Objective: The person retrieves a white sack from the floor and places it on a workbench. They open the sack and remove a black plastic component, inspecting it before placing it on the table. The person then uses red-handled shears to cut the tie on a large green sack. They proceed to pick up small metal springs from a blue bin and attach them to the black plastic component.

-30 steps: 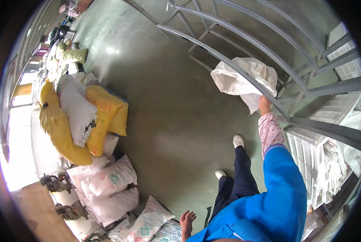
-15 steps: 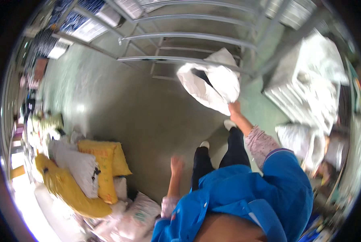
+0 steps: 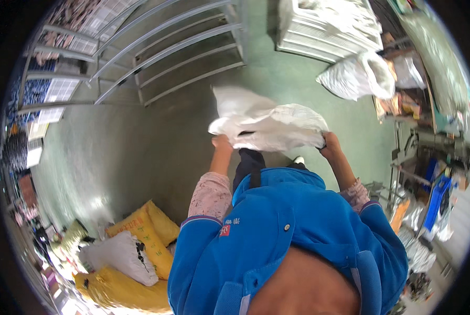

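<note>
Close in front of the blue jacket (image 3: 308, 210), a loose white sack (image 3: 292, 123) hangs stretched between the two hands, above the floor and in front of the dark trousers; a dark gap shows in it beside the left hand (image 3: 222, 142), but whether anything lies inside cannot be told. The left fingers are closed on the sack's near left edge, their tips partly hidden by the cloth; those of the right hand (image 3: 330, 145) are curled together, clamped on its right end. Both forearms reach forward from the body, well apart, the hands at about the same level with the sack spanning them. To the left, a plump white bag (image 3: 120, 257) lies against full yellow bags (image 3: 148, 231), their contents hidden. Farther out on the right, a pale bag (image 3: 350, 79) rests on the floor, its round mouth wide open. Beyond it, a white slatted crate (image 3: 303, 39) is heaped with white pieces, and a grey metal rack (image 3: 188, 39) stands ahead to the left.
</note>
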A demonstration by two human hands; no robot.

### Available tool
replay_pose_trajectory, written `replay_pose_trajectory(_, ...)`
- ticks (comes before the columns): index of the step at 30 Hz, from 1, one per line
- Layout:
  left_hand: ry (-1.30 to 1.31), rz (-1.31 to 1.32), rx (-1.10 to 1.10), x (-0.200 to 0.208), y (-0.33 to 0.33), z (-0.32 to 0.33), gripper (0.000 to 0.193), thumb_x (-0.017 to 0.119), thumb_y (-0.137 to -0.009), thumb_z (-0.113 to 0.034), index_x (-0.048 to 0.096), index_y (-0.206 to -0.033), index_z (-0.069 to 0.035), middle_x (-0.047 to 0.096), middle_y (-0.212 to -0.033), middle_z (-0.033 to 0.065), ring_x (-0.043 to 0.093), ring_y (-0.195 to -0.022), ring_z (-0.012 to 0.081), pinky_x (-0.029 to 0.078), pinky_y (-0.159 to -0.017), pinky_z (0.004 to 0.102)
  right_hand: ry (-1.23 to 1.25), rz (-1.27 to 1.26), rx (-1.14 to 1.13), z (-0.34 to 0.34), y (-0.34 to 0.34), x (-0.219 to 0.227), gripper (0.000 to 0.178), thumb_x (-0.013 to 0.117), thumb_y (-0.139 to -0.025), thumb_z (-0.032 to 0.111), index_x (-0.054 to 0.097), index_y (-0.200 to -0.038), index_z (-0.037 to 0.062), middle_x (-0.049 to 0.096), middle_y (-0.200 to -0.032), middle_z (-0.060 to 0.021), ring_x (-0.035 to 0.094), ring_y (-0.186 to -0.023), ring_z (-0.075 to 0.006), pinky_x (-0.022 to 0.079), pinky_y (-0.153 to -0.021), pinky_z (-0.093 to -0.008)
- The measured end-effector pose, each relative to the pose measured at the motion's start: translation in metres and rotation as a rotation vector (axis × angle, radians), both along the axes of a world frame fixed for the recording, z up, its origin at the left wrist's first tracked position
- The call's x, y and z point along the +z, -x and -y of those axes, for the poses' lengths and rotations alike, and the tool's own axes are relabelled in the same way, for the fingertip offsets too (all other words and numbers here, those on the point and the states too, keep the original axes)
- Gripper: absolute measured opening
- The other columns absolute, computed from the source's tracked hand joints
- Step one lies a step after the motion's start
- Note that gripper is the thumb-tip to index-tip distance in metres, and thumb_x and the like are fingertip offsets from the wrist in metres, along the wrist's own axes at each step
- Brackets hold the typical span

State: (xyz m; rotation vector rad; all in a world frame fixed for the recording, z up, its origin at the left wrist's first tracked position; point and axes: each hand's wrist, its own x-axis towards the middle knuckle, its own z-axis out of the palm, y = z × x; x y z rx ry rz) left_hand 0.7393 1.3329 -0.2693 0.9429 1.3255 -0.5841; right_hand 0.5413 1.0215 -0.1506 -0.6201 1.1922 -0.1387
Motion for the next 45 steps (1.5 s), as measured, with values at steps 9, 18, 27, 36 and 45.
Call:
replay_pose_trajectory(9, 0.065, 0.195, -0.540, -0.019, 0.139, 0.086, 0.032, 0.049, -0.068, -0.013, 0.056, -0.096, 0.000, 0.058, -0.094, 0.0156, 0.061, -0.081, 0.0394, 0.052, -0.071, 0.0540, 0.329, -0.163, 0.036, 0.039, 0.189, -0.061, 0.012, 0.052, -0.073, 0.001, 0.059, -0.079, -0.0063, 0.058, -0.074, -0.0135, 0.059, -0.064, -0.0224, 0.049, -0.055, -0.0368)
replay_pose_trajectory(18, 0.275, 0.420, -1.311, 0.161, 0.218, 0.218, 0.020, 0.060, -0.074, -0.005, 0.056, -0.091, 0.005, 0.059, -0.081, 0.0119, 0.060, -0.070, 0.0237, 0.050, -0.061, 0.0382, 0.584, -0.156, -0.416, 0.050, 0.303, 0.070, 0.032, 0.044, -0.065, -0.007, 0.062, -0.091, -0.0059, 0.061, -0.082, -0.0064, 0.053, -0.071, -0.0134, 0.043, -0.062, -0.0241)
replay_pose_trajectory(27, 0.219, 0.558, -1.834, 0.075, 0.301, 0.359, 0.031, 0.060, -0.082, -0.015, 0.056, -0.107, 0.003, 0.063, -0.097, 0.0133, 0.058, -0.086, 0.0219, 0.046, -0.075, 0.0351, 0.573, -0.558, -0.652, 0.020, 0.451, 0.001, 0.032, 0.048, -0.066, -0.007, 0.062, -0.095, -0.0010, 0.062, -0.080, -0.0037, 0.056, -0.070, -0.0131, 0.043, -0.063, -0.0250)
replay_pose_trajectory(36, 0.478, 0.861, -2.407, 0.074, 0.391, 0.538, 0.028, 0.060, -0.083, -0.025, 0.059, -0.084, 0.003, 0.060, -0.078, 0.0152, 0.054, -0.070, 0.0197, 0.042, -0.063, 0.0360, 0.797, -1.568, -0.104, 0.082, 0.496, 0.026, 0.030, 0.056, -0.073, 0.004, 0.055, -0.103, -0.0006, 0.060, -0.092, -0.0207, 0.057, -0.086, -0.0380, 0.047, -0.078, -0.0419)
replay_pose_trajectory(45, 0.924, 0.385, -2.782, 0.197, 0.492, 0.559, 0.017, 0.054, -0.088, -0.019, 0.053, -0.086, -0.002, 0.049, -0.073, 0.0034, 0.044, -0.066, 0.0088, 0.035, -0.054, 0.0279, 0.399, -0.800, 0.419, 0.208, 0.454, 0.031, 0.028, 0.049, -0.082, 0.006, 0.056, -0.106, -0.0050, 0.059, -0.102, -0.0268, 0.056, -0.101, -0.0395, 0.046, -0.085, -0.0428)
